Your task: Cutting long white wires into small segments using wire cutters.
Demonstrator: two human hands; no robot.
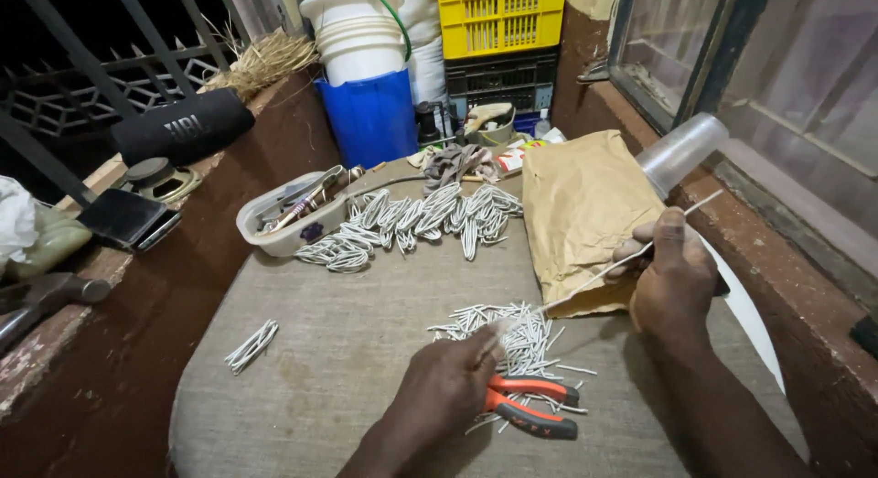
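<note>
Worktop (347, 350): rounded slab under coarse grey-brown cloth, set between a dark red ledge on the left and a window sill on the right.

Behind it: blue bin (373, 117) with stacked white buckets (355, 34) on top; beside these a yellow crate (500, 16) over a dark crate.

Brown paper bag (581, 208) lies flat on the worktop's far right part, a clear plastic cup (681, 150) at its upper corner.

Bent white wire loops (416, 220) lie in a long heap across the far side of the worktop, touching a clear tub (274, 224) of small tools at their left end.

Right hand (672, 281): grip closed on a long thin white rod (604, 274), thumb up along it, over the lower edge of the bag. Rod slants down-left toward the left hand.

Left hand (448, 386): fingers pinched on the rod's lower end, above a scatter of short white cut pieces (521, 336) near the middle of the worktop.

Orange-and-black pliers (530, 405) lie on the cloth just beside the left hand, among the cut pieces; no hand holds them.

A small bundle of white pieces (251, 345) lies alone, well apart to the left.
</note>
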